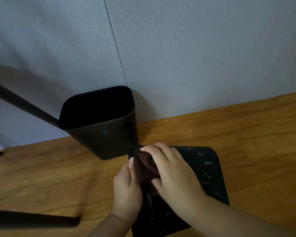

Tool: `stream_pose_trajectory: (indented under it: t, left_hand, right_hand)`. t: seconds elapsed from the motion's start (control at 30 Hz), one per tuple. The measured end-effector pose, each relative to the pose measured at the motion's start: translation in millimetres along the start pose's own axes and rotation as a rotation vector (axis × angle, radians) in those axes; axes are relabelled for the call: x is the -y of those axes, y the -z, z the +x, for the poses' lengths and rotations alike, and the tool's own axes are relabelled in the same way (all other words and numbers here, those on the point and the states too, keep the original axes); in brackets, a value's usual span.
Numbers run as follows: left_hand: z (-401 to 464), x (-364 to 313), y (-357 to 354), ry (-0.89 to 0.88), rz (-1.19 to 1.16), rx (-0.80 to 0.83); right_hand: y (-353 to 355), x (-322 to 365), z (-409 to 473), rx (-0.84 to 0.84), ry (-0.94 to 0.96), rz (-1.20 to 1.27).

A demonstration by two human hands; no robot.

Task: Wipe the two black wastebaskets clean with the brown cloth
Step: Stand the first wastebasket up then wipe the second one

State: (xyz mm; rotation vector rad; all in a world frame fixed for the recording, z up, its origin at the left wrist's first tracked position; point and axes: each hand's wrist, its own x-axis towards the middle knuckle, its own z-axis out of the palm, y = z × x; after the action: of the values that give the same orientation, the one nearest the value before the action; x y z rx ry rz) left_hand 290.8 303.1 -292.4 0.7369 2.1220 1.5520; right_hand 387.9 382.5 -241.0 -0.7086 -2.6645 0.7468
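Fingers of both hands (126,183) (174,175) gripping rolled brown cloth (148,165), scuffed black wastebasket (210,171) beneath, second wastebasket (102,134) upright

No legible txt, labels, brands, nos. or signs anywhere. Near wastebasket (207,170), at 5 o'clock, has pale scuffs on its black side, not letters. Upright wastebasket (102,134), at 9 o'clock from it, has a faint bluish spot on its front, too blurred to read as a mark or logo.
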Motion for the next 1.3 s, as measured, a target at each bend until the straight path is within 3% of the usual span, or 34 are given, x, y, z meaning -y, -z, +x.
stream_pose_trajectory:
  t: [0.2, 0.27, 0.37, 0.43, 0.57, 0.63, 0.8, 0.87, 0.93, 1.1, 1.3]
  left_hand:
    - [0, 2, -1, -0.010, 0.036, -0.045]
    - [-2, 1, -2, -0.061, 0.060, -0.056]
    - [-4, 2, -3, -0.087, 0.096, -0.037]
    - [-5, 3, -1, -0.101, 0.120, -0.037]
    - [-5, -1, 4, -0.101, 0.112, -0.034]
    - [-7, -3, 2, -0.092, 0.097, -0.023]
    - [-8, 2, -4, -0.184, 0.178, -0.081]
    - [-7, 4, -2, -0.167, 0.177, -0.073]
    - [-5, 2, 2, -0.147, 0.154, -0.075]
    - [-5, -7, 5, -0.006, 0.062, -0.037]
    - [-7, -6, 5, -0.087, 0.123, -0.048]
  right_hand:
    - [17, -46, 4, -0.121, -0.297, -0.154]
    - [16, -33, 7, -0.097, -0.252, -0.072]
    - [12, 0, 12, -0.037, -0.043, 0.100]
    - [12, 0, 18, -0.033, -0.025, 0.070]
    - [26, -47, 24, 0.004, -0.319, -0.160]
    - [31, -53, 23, -0.019, -0.379, -0.221]
    - [16, -1, 13, -0.042, -0.076, 0.059]
    - [10, -4, 5, -0.021, -0.015, 0.055]
    - [9, -30, -5, -0.024, -0.081, -0.014]
    - [22, -83, -20, -0.181, -0.444, -0.056]
    - [19, -46, 0, -0.043, -0.171, 0.050]
